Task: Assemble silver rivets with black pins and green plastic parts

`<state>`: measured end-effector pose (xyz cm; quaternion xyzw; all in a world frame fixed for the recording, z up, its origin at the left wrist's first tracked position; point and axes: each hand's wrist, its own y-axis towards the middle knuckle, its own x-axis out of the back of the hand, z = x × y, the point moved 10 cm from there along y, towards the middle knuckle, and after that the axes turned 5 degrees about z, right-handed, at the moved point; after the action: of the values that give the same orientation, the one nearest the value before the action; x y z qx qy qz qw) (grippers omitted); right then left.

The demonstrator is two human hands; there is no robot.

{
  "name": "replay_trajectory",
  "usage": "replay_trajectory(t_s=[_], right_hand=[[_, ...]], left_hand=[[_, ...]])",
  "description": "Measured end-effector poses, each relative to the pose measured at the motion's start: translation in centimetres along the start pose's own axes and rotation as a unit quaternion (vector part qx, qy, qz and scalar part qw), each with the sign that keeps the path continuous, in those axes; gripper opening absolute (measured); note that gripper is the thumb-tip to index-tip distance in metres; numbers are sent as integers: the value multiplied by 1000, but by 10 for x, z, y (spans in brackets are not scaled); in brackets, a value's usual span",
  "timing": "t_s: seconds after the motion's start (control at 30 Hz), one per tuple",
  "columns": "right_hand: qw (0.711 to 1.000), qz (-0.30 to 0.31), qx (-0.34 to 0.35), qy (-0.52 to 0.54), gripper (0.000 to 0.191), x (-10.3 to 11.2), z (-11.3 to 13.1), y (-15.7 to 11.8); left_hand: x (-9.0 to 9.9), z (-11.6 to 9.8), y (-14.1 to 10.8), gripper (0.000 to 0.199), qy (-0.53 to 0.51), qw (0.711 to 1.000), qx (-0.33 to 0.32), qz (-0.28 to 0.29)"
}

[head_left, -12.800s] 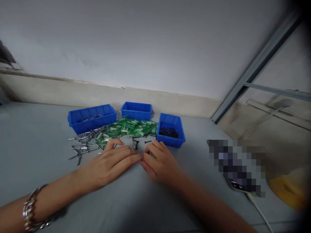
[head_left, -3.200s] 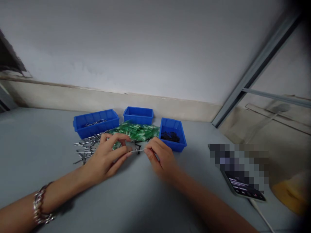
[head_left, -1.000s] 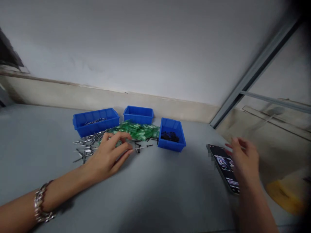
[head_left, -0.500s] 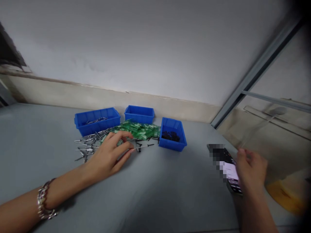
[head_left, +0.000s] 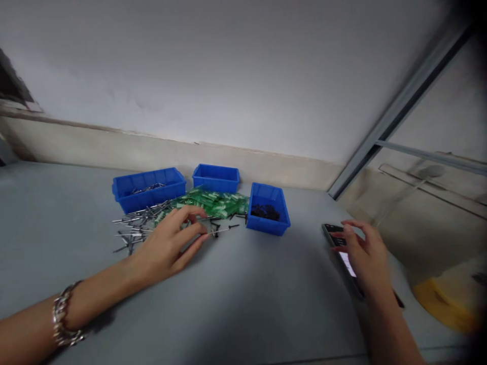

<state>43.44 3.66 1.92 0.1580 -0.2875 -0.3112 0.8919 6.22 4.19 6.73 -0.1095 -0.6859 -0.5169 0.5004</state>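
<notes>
l hand point(head_left: 167, 246) half curled, fingertips pinching thin metal rod point(head_left: 224, 230) w/ blk end, low over counter point(head_left: 266, 299), in front of pile of green packets point(head_left: 224, 205), blk end twd r blue bin point(head_left: 268, 227). r hand point(head_left: 369, 261) loosely open, fingers bent + apart, nothing held, over phone point(head_left: 347, 263); can't tell if touching screen.

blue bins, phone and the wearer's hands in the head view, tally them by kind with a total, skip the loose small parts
Blue bins (left bin, middle bin, right bin): 3
Phone: 1
Hands (left hand, right hand): 2
Total: 6
</notes>
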Motion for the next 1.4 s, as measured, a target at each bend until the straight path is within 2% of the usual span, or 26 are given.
replay_trajectory(t_s=[0.13, 0.3, 0.37, 0.47, 0.53, 0.6, 0.7, 0.9, 1.0, 1.07, 1.13, 1.2, 1.3, 1.4], right_hand=[[999, 0, 30, 25, 28, -10, 21, -6], [992, -6, 98, -76, 25, -14, 46, -8], [987, -40, 81, -129, 28, -5, 41, -7], [979, -95, 10, -181, 31, 15, 19, -7], [974, -94, -20, -207, 31, 18, 8, -7], [974, -69, -30, -213, 31, 13, 4, -7], [981, -48, -17, -186, 32, 4, 13, -8], [986, -60, 14, -155, 30, 2, 37, -12], [986, -56, 58, -148, 26, -5, 49, -16], [982, -46, 114, -146, 22, -17, 68, -22], [973, -9, 180, -146, 18, -38, 96, -32], [956, 56, 253, -134, 13, -67, 133, -47], [911, 174, 359, -107, 16, -114, 187, -73], [874, 278, 389, -89, 24, -156, 213, -92]], left_hand=[[-2, 1, 0, 10, -13, 1000, 3, 7], [-5, 2, -1, 10, -26, 1000, 8, 13], [-5, 2, -2, 10, -27, 999, 10, 15], [-3, 2, -1, 11, -25, 1000, 13, 13], [-3, 2, -1, 12, -23, 1000, 15, 12], [-3, 2, -1, 11, -23, 1000, 16, 11], [-3, 2, -1, 11, -25, 1000, 16, 11], [-2, 2, 0, 11, -25, 1000, 13, 12], [-3, 1, 0, 11, -29, 999, 10, 17], [-4, 1, -1, 11, -29, 999, 11, 22], [-5, 2, -2, 11, -25, 999, 13, 27], [-5, 1, -3, 11, -21, 999, 9, 27], [-1, -1, -2, 11, -9, 1000, 3, 17], [3, -1, 1, 12, 4, 1000, 0, -1]])
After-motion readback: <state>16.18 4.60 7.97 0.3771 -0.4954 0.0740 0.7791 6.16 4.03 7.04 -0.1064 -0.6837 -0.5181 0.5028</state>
